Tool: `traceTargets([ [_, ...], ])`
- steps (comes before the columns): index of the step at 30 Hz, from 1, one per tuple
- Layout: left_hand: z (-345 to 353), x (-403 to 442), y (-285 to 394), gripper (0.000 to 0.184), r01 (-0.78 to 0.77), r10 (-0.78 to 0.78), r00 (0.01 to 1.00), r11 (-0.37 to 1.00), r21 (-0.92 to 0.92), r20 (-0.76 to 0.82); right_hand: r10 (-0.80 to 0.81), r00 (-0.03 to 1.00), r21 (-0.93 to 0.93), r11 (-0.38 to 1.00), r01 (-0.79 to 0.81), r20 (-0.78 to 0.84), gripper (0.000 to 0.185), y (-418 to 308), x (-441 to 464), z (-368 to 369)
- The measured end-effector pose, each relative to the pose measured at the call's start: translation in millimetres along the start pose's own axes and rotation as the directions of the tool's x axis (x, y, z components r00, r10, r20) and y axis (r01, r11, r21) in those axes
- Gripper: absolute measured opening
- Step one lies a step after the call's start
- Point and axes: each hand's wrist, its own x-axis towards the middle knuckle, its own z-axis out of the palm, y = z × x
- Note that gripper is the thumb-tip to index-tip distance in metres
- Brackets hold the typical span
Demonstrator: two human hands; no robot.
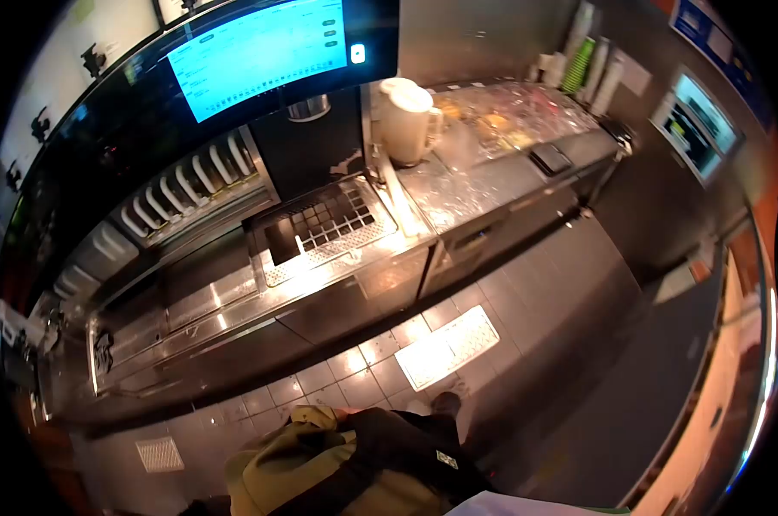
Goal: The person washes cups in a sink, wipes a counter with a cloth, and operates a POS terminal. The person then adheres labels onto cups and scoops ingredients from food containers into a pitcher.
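Neither of my hands can be made out. At the bottom, my olive sleeve or jacket (pixel 294 469) and dark apron (pixel 398 447) show, with a small reddish patch at their upper edge too unclear to name. One dark shoe (pixel 447 402) stands on the tiles. A pale sheet-like thing (pixel 526 505) crosses the bottom edge; what holds it is hidden. Ahead is a steel counter with a drain grate (pixel 342 225). Right of the grate stand light-coloured pitchers (pixel 406 125), beside a worktop strewn with clear plastic wrap (pixel 501 120).
A lit screen (pixel 260 52) hangs above the counter. White-handled containers (pixel 178 193) line its back. Stacked cups (pixel 578 66) stand at the far right corner, and a small dark device (pixel 550 158) lies on the worktop edge. Floor drain covers (pixel 447 347) lie below.
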Motion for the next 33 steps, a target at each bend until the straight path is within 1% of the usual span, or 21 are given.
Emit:
traceTargets([
  [5,-38.8,75.2,84.7,0.071,0.068,-0.074,0.995,0.995,-0.074,-0.071,0.156,0.975,0.075,0.987,-0.146,-0.159,0.012,-6.8,-6.5,-217.8],
  [7,-50.4,107.4,141.0,0.072,0.061,-0.071,0.993,0.993,-0.103,-0.092,0.218,0.948,0.127,0.973,-0.193,-0.232,0.011,-11.5,-14.1,-313.8],
  [10,-69.4,157.9,245.3,0.073,-0.014,0.002,0.996,0.993,-0.119,-0.094,0.292,0.893,0.208,0.950,-0.231,-0.343,0.010,-7.9,-25.6,-458.2],
  [14,-101.1,242.1,409.1,0.075,-0.138,0.137,0.990,0.983,-0.122,-0.017,0.292,0.853,0.340,0.929,-0.146,-0.432,0.009,-45.7,-41.2,-656.2],
  [16,-113.6,282.3,467.0,0.078,-0.179,0.186,0.980,0.979,-0.101,0.074,0.187,0.857,0.423,0.905,0.040,-0.481,0.009,-95.6,-24.2,-741.8],
  [17,-123.8,291.8,492.7,0.090,-0.131,0.133,0.988,0.991,-0.036,0.072,0.112,0.846,0.449,0.879,0.161,-0.522,0.014,-144.4,-3.4,-761.6],
  [18,-141.0,303.0,513.3,0.091,-0.184,0.186,0.978,0.982,-0.036,0.094,0.035,0.828,0.468,0.838,0.280,-0.559,0.021,-205.0,13.1,-772.8],
  [19,-152.4,315.8,536.3,0.092,-0.246,0.247,0.959,0.969,-0.024,0.137,0.084,0.740,0.510,0.775,0.372,-0.668,0.023,-228.8,59.3,-810.8],
  [20,-151.9,347.3,547.4,0.090,-0.270,0.283,0.952,0.956,-0.118,0.113,-0.295,0.809,0.001,0.939,0.343,-0.508,0.026,-269.5,56.1,-829.9],
  [21,-173.4,356.2,572.8,0.086,-0.280,0.301,0.939,0.950,-0.141,0.164,-0.290,0.797,-0.111,0.955,0.274,-0.530,0.032,-311.0,76.0,-847.8],
  [22,-154.6,415.3,551.3,0.067,-0.725,0.748,0.663,0.633,-0.272,-0.026,-0.363,0.783,-0.020,0.912,0.410,-0.505,0.025,-332.4,100.5,-867.1],
  [23,-177.8,437.3,582.9,0.064,-0.614,0.643,0.756,0.761,-0.208,0.123,-0.245,0.751,0.053,0.936,0.348,-0.613,0.020,-391.5,93.1,-848.5],
  [24,-192.2,468.9,615.2,0.062,-0.527,0.539,0.807,0.842,-0.115,0.240,-0.262,0.795,0.066,0.934,0.352,-0.547,0.022,-395.2,112.8,-876.6],
  [25,-205.0,497.4,649.6,0.060,-0.481,0.463,0.829,0.877,-0.024,0.313,-0.245,0.832,0.045,0.951,0.307,-0.497,0.022,-427.7,94.8,-876.7],
  [26,-217.6,526.7,684.3,0.057,-0.465,0.413,0.833,0.883,0.061,0.369,-0.377,0.810,-0.007,0.908,0.419,-0.449,0.022,-428.5,93.8,-890.9],
  [28,-237.6,583.0,754.2,0.053,-0.463,0.343,0.832,0.862,0.206,0.435,-0.209,0.893,0.050,0.967,0.249,-0.399,0.025,-423.2,97.5,-932.9],
  [29,-246.6,607.8,789.1,0.051,-0.467,0.323,0.833,0.845,0.260,0.450,-0.234,0.901,0.003,0.968,0.253,-0.366,0.029,-414.3,89.4,-952.7],
  [30,-255.0,627.5,822.3,0.048,-0.471,0.301,0.833,0.827,0.308,0.464,-0.081,0.925,-0.044,0.997,0.070,-0.370,0.031,-401.2,86.0,-977.0],
  [31,-258.2,652.5,847.1,0.046,-0.483,0.287,0.827,0.802,0.351,0.482,-0.113,0.917,-0.023,0.993,0.113,-0.382,0.030,-395.8,66.3,-986.8],
  [32,-260.9,668.5,870.0,0.044,-0.499,0.296,0.822,0.787,0.364,0.487,0.009,0.852,0.315,0.931,0.183,-0.523,0.023,-368.0,58.7,-988.3],
  [33,-263.1,685.7,889.5,0.042,-0.512,0.321,0.815,0.788,0.342,0.481,0.123,0.810,0.465,0.863,0.198,-0.574,0.023,-344.4,48.1,-990.8],
])
